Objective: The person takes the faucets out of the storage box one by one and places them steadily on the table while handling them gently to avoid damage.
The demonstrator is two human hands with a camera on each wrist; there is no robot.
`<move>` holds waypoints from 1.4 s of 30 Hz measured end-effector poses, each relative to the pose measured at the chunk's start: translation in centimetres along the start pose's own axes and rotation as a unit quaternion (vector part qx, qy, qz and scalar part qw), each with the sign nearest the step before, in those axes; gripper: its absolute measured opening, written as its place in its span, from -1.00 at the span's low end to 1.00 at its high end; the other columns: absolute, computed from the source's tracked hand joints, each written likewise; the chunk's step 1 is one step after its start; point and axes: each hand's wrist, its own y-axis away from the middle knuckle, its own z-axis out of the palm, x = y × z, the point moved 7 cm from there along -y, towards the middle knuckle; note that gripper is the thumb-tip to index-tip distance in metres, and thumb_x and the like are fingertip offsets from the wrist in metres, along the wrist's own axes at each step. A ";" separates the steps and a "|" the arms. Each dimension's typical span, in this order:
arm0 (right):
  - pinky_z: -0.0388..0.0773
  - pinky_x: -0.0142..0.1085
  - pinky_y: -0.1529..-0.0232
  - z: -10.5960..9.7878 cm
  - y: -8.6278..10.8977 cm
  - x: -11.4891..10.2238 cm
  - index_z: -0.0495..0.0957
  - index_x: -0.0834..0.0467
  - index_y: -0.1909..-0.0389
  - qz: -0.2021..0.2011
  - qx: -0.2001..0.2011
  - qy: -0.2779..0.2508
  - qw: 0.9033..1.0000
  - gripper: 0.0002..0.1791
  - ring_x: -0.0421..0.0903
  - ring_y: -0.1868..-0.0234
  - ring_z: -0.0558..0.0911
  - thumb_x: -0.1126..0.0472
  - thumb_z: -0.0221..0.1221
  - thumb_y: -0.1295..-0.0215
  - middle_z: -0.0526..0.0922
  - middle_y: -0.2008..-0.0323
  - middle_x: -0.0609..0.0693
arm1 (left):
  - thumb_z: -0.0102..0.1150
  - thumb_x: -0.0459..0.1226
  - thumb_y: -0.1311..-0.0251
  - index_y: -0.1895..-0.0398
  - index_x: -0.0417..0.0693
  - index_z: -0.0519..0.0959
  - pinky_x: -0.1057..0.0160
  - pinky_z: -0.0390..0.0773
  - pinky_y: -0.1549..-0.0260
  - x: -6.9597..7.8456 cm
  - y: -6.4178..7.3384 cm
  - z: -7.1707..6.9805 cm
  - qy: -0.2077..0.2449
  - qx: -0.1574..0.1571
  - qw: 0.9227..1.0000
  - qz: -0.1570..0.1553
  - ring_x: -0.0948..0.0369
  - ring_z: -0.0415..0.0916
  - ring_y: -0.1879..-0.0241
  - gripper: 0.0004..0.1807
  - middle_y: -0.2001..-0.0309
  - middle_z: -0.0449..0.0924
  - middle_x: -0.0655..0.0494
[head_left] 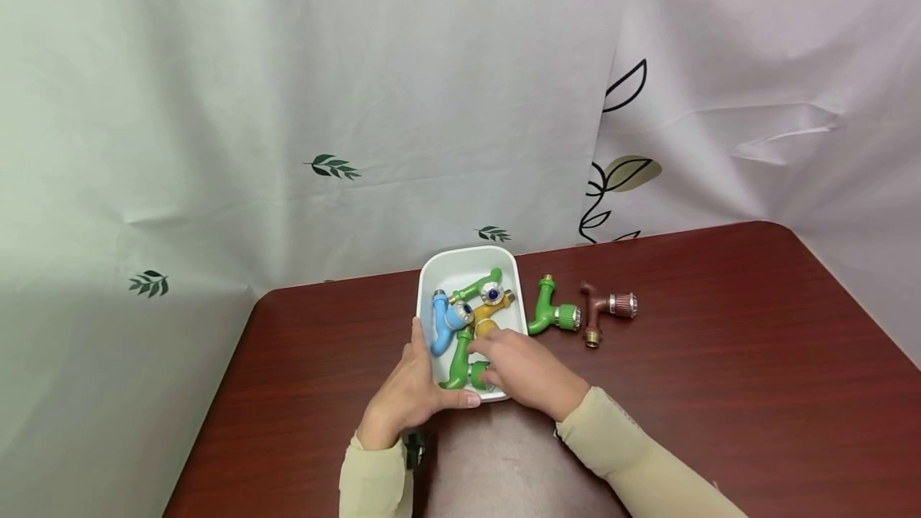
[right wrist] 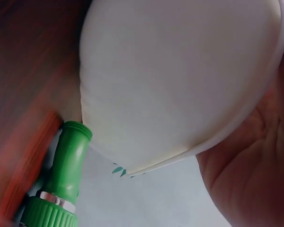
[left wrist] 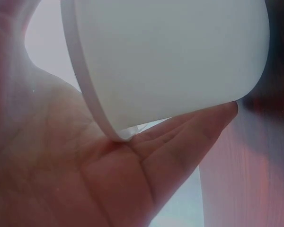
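Note:
A white plastic container [head_left: 468, 260] stands on the table, with several coloured water taps in it. My left hand [head_left: 408, 390] holds its near left corner, thumb along the front rim, fingers against the left wall; the left wrist view shows the fingers on the outer wall [left wrist: 175, 56]. Over the near right rim, my right hand [head_left: 528, 370] reaches in, and its fingers pinch a green tap [head_left: 458, 364] at the knob, partly hidden by them. Beyond lie a blue tap [head_left: 442, 326], a yellow tap [head_left: 492, 308] and another green tap [head_left: 471, 289].
Right of the container, a green tap [head_left: 544, 310] lies on the dark red table [head_left: 719, 342], also seen as a green tap [right wrist: 68, 161] from the right wrist. Beside it is a brown tap [head_left: 597, 314]. A pale curtain [head_left: 432, 102] hangs behind the table.

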 end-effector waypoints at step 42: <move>0.44 -0.29 0.40 0.4 -0.8 -0.1 0.71 0.08 0.34 -0.045 -0.033 0.017 0.998 -0.87 -0.23 0.50 0.42 0.33 0.35 -0.08 0.55 0.54 -0.19 | 0.65 0.10 0.21 -0.56 -0.34 -0.43 -0.15 0.30 -0.26 0.0 0.0 0.0 -0.001 0.000 1.000 0.001 -0.19 0.13 -0.42 0.62 -0.47 0.00 -0.48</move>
